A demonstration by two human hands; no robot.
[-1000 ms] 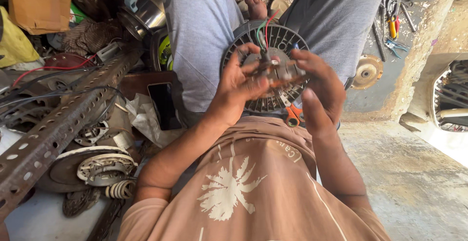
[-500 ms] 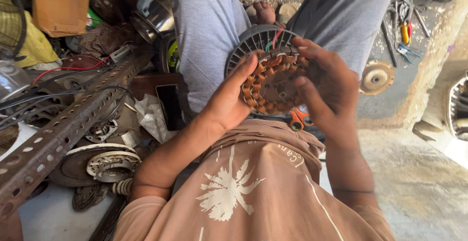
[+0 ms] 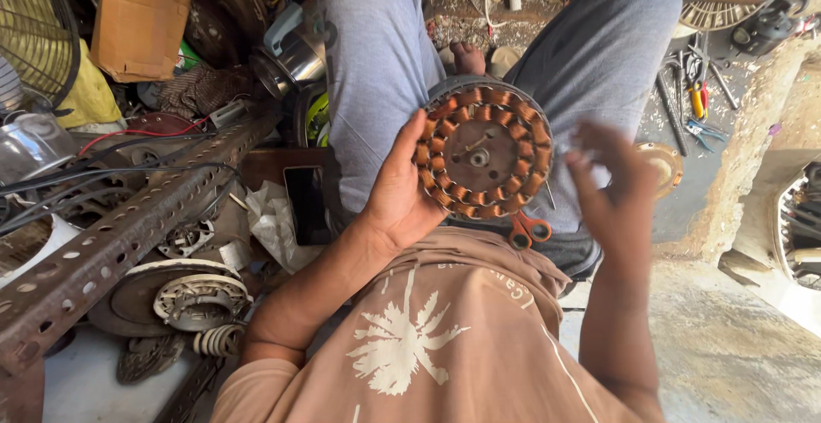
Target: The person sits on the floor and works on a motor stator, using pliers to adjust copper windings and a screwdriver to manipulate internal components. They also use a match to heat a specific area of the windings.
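My left hand (image 3: pixel 402 192) holds a round fan stator (image 3: pixel 483 151) by its left rim, over my lap. The stator shows a ring of several copper wire coils around a grey metal hub with a centre hole. My right hand (image 3: pixel 611 188) hovers just to the right of the stator, fingers spread and blurred, holding nothing. Orange-handled scissors (image 3: pixel 526 230) lie on my lap just below the stator. My grey-trousered legs (image 3: pixel 376 72) stretch forward on both sides.
A perforated steel angle bar (image 3: pixel 128 235) runs diagonally at left, above a round motor cover (image 3: pixel 184 299). A black phone (image 3: pixel 305 205) lies by my left leg. Cardboard box (image 3: pixel 141 17), steel pot (image 3: pixel 295 59), pliers and screwdrivers (image 3: pixel 697 102) sit around. A fan guard (image 3: pixel 34 34) stands far left.
The stator has been turned so its coil face and hub show. My right hand has let go of it and pulled back to the right; my left hand keeps hold.
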